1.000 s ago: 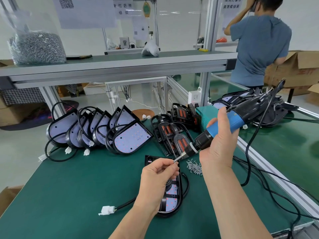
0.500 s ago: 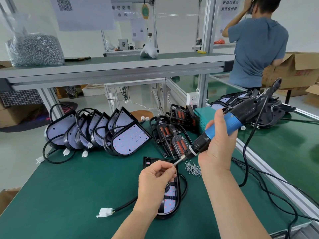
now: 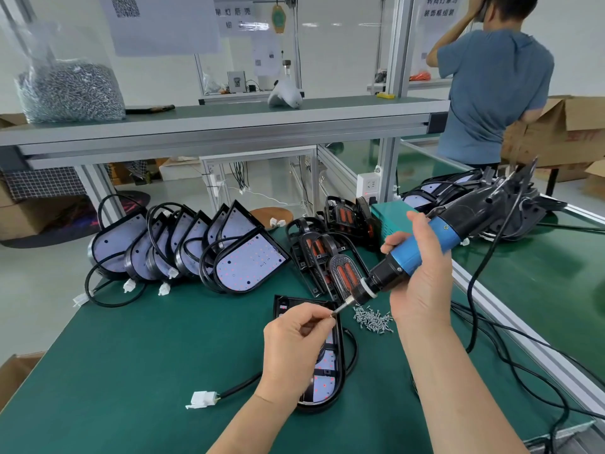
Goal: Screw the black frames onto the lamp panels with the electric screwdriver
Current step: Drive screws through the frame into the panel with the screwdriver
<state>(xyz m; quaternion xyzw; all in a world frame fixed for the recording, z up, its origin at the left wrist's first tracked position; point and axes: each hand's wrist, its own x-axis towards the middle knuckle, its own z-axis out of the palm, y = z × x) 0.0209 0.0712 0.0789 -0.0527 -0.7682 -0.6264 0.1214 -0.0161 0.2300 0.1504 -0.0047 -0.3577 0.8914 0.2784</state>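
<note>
The right hand [image 3: 422, 276] is wrapped around the blue metal barrel of the electric screwdriver [image 3: 422, 247], whose black plastic body tilts down to the left, its thin steel bit ending at the left hand [image 3: 294, 342]. That hand's thumb and forefinger pinch a small silvery screw [image 3: 324, 319] against the bit's tip, just above a D-shaped lamp panel [image 3: 327, 362] lying flat on the green matte table [image 3: 131, 371] with a glossy black frame [image 3: 340, 342] set on it. A loose pile of screws [image 3: 373, 317] lies just beside the panel's right edge. Behind, white dotted unframed panels [image 3: 248, 260] lean in a row, and ribbed spare frames [image 3: 327, 257] are stacked beside them.
</note>
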